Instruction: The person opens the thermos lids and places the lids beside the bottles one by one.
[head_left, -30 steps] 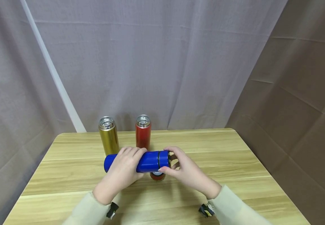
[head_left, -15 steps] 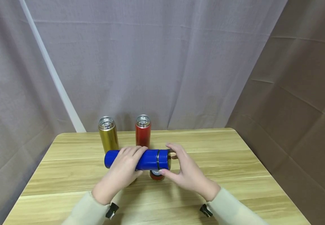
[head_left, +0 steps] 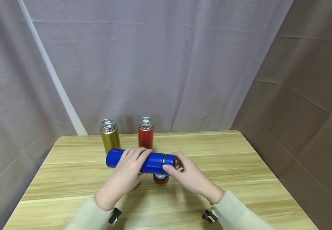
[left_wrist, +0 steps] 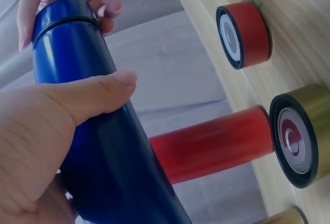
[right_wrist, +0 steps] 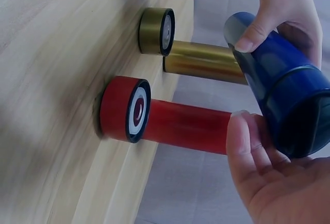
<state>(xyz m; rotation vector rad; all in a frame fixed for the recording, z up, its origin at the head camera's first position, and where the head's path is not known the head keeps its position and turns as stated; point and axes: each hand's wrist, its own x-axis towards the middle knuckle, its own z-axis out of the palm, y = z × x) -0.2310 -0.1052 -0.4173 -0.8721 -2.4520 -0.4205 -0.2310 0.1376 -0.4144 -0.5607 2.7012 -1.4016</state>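
My left hand (head_left: 127, 167) grips a blue thermos bottle (head_left: 152, 163) round its body and holds it sideways above the table. Its blue cap (head_left: 169, 159) points right, parted from the body by a dark ring. At that cap end my right hand (head_left: 190, 174) pinches the cap, thumb on the near side and fingers curled at the far side. Below the bottle a red cap (right_wrist: 121, 108) rests on the table, inner side up. A gold cap (left_wrist: 317, 136) lies the same way, mostly hidden by my left hand in the head view.
Behind the blue bottle stand a gold bottle (head_left: 110, 139) and a red bottle (head_left: 146, 137), both uncapped with bare steel mouths. The wooden table (head_left: 240, 179) ends at a grey curtain (head_left: 166, 64), with a brown cloth (head_left: 306, 95) on the right.
The right hand loosened its fingers from the cap half a second ago and has closed on it again. The blue bottle has tilted slightly, its left end higher.
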